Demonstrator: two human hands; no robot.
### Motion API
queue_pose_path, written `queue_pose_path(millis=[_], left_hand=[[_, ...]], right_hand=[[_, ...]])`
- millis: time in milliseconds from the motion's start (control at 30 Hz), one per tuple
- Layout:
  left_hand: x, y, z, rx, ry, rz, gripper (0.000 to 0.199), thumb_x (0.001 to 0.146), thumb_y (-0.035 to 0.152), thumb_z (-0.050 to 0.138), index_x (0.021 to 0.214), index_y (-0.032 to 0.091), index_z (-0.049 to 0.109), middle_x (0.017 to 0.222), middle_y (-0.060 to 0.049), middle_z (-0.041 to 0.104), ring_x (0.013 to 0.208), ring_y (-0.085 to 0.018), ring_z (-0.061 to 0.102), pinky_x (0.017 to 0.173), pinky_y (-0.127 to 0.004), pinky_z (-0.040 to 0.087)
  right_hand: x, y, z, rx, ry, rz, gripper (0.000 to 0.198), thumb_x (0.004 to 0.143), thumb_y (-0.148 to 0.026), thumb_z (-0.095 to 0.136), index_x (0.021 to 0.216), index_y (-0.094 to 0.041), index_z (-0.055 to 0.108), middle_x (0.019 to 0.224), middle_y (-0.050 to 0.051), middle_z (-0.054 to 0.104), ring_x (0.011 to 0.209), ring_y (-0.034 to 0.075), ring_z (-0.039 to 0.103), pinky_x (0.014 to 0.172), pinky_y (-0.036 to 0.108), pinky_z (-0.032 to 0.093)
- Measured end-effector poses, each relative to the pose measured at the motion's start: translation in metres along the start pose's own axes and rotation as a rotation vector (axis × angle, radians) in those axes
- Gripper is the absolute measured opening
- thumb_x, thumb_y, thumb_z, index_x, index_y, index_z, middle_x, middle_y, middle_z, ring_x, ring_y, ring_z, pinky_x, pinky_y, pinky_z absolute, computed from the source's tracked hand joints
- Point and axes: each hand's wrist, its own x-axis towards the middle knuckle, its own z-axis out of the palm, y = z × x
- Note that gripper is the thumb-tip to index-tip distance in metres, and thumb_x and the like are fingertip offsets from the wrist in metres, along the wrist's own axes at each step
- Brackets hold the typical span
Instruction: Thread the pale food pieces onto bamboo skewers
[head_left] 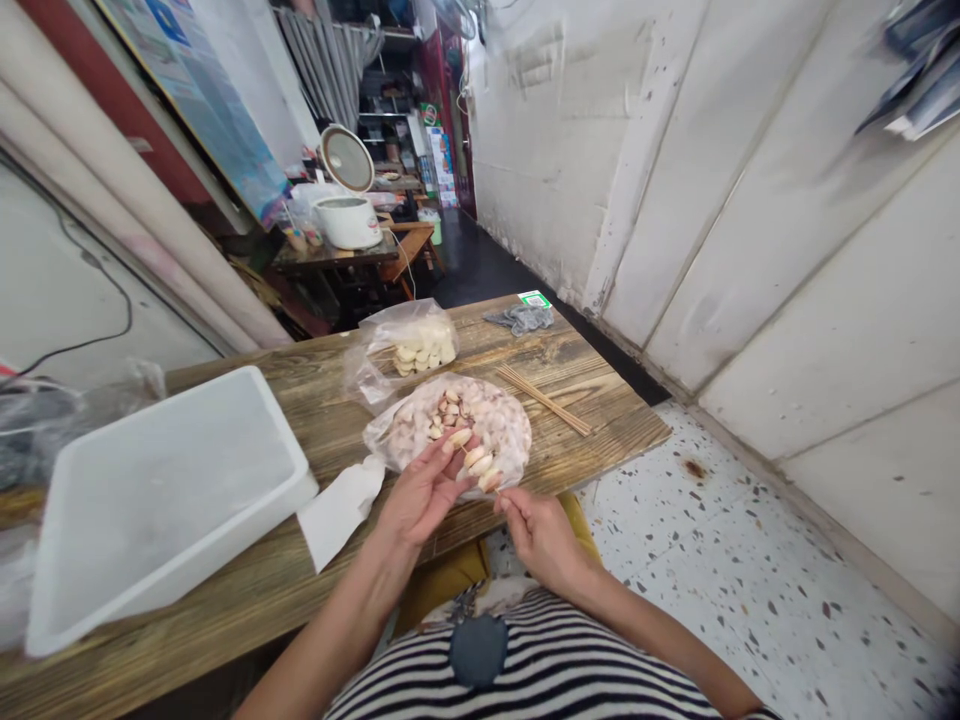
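Note:
My right hand (541,535) pinches the lower end of a thin wooden skewer. Several pale, clove-shaped pieces (480,465), which look like garlic cloves, are threaded along it. At the skewer's upper end, my left hand (424,490) holds one such clove (459,438) between thumb and fingers. Both hands are over the near edge of an open clear plastic bag (517,425) full of similar pinkish-white cloves, some with reddish skin. Behind it lies a second clear bag (424,345) with several loaded skewers inside. Bare wooden skewers (546,400) rest right of the open bag.
A white plastic tray (180,490) takes up the left of the wooden table (600,430). Beside it lies a white paper sheet (341,512). A crumpled grey plastic piece (521,318) sits near the far edge, by a green-and-white card (535,299). Farther back stands an open rice cooker (349,222).

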Motion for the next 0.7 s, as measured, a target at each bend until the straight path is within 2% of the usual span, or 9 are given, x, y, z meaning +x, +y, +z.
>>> queue_pose_path(millis=[233, 400, 567, 700], left_hand=[[-0.002, 0.002, -0.001, 0.017, -0.018, -0.003, 0.026, 0.077, 0.013, 0.061, 0.102, 0.016, 0.064, 0.11, -0.011, 0.064, 0.101, -0.022, 0.059, 0.078, -0.04, 0.054], [-0.006, -0.002, 0.001, -0.024, 0.002, 0.005, 0.024, 0.078, 0.012, 0.059, 0.102, 0.017, 0.063, 0.11, -0.009, 0.063, 0.097, -0.019, 0.059, 0.084, -0.041, 0.052], [-0.011, 0.002, 0.01, -0.069, -0.084, 0.063, 0.03, 0.079, 0.02, 0.061, 0.108, 0.019, 0.06, 0.117, -0.008, 0.059, 0.103, -0.021, 0.057, 0.087, -0.04, 0.05], [-0.017, -0.007, 0.014, -0.011, -0.052, 0.063, 0.024, 0.076, 0.019, 0.064, 0.1, 0.019, 0.061, 0.104, -0.007, 0.065, 0.095, -0.019, 0.061, 0.084, -0.036, 0.051]], right_hand=[[0.001, -0.004, 0.004, -0.001, -0.006, -0.034, 0.024, 0.088, -0.016, 0.035, 0.075, -0.019, 0.055, 0.065, 0.002, 0.059, 0.058, 0.014, 0.054, 0.058, 0.021, 0.038], [0.007, -0.003, 0.003, -0.004, 0.009, -0.035, 0.024, 0.089, -0.017, 0.035, 0.076, -0.018, 0.056, 0.06, 0.0, 0.055, 0.054, 0.013, 0.05, 0.055, 0.021, 0.036], [0.015, 0.002, 0.004, -0.053, 0.012, -0.059, 0.025, 0.088, -0.016, 0.034, 0.077, -0.018, 0.057, 0.057, -0.001, 0.052, 0.05, 0.013, 0.047, 0.053, 0.021, 0.034], [0.018, 0.009, 0.012, -0.099, 0.068, -0.078, 0.024, 0.089, -0.016, 0.035, 0.077, -0.018, 0.056, 0.06, 0.0, 0.055, 0.052, 0.013, 0.048, 0.053, 0.021, 0.033]])
